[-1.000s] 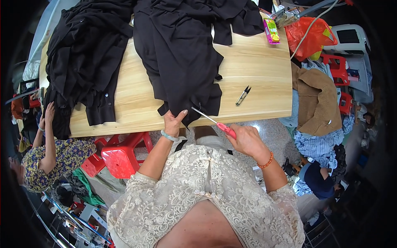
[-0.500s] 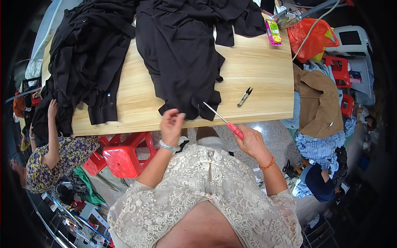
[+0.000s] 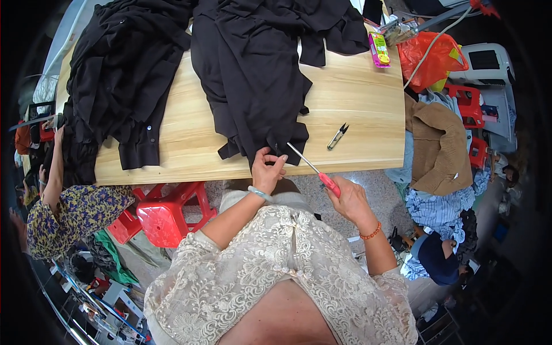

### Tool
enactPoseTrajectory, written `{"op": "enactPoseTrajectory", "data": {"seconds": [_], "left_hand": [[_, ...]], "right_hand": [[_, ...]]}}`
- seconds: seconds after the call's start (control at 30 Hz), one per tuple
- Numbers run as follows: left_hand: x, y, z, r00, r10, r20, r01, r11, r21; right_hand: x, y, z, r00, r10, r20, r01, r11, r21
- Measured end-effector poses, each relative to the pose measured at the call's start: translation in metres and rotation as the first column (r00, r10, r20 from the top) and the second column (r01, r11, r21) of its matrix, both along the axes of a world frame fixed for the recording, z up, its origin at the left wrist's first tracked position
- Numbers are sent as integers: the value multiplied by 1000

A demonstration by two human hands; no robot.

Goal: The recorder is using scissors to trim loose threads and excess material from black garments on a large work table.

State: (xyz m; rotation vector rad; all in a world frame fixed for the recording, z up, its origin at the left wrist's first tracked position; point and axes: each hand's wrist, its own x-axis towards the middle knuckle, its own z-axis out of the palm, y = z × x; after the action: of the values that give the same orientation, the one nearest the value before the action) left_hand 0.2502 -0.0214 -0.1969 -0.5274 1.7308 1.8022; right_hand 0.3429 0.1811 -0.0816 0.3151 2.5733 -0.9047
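A black garment [image 3: 253, 92] lies on the wooden table in front of me, its near end at the table's front edge. My left hand [image 3: 268, 171] is at that end, thumb and fingertips closed on the cloth. In my right hand [image 3: 352, 198] is a red-handled tool [image 3: 328, 183] with a long thin metal shaft, like a screwdriver. Its tip points up and left, close to the cloth beside my left fingers; whether it touches cannot be told. Thread snips [image 3: 338, 137] with dark blades lie on the table to the right.
More black garments [image 3: 126, 75] are heaped at the left of the table [image 3: 356, 103], where another person's arm [image 3: 54, 172] reaches in. A pink-and-yellow packet [image 3: 379, 49] sits far right. Red stools [image 3: 167, 215] stand below left; a brown knit garment [image 3: 440, 144] tops a clothes pile at right.
My left hand has moved right and taken the near end of the black garment. My right hand has shifted slightly right and down with the tool. The view has moved a little.
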Motion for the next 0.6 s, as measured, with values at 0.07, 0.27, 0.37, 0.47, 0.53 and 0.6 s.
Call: {"op": "enactPoseTrajectory", "data": {"seconds": [0.07, 0.27, 0.37, 0.47, 0.53, 0.6], "left_hand": [[-6, 3, -3, 998, -64, 14, 64, 997, -52], [-4, -6, -25, 998, 41, -46, -39, 998, 52], [-3, -19, -18, 998, 31, -62, -24, 994, 107], [-2, -34, -12, 999, 31, -44, -26, 993, 118], [-3, -41, -9, 998, 26, -65, -19, 994, 105], [-4, -45, -4, 995, 15, -102, -6, 996, 84]], "right_hand": [[0, 0, -3, 1000, 0, -15, 0, 1000, -1], [4, 2, -3, 1000, -13, 8, 13, 1000, 19], [2, 3, -9, 997, -73, -19, 73, 997, 22], [-10, 1, -13, 991, -116, -72, 118, 993, 27], [-20, -1, -14, 987, -123, -100, 127, 991, 31], [-29, -3, -16, 984, -91, -153, 94, 996, 14]]}}
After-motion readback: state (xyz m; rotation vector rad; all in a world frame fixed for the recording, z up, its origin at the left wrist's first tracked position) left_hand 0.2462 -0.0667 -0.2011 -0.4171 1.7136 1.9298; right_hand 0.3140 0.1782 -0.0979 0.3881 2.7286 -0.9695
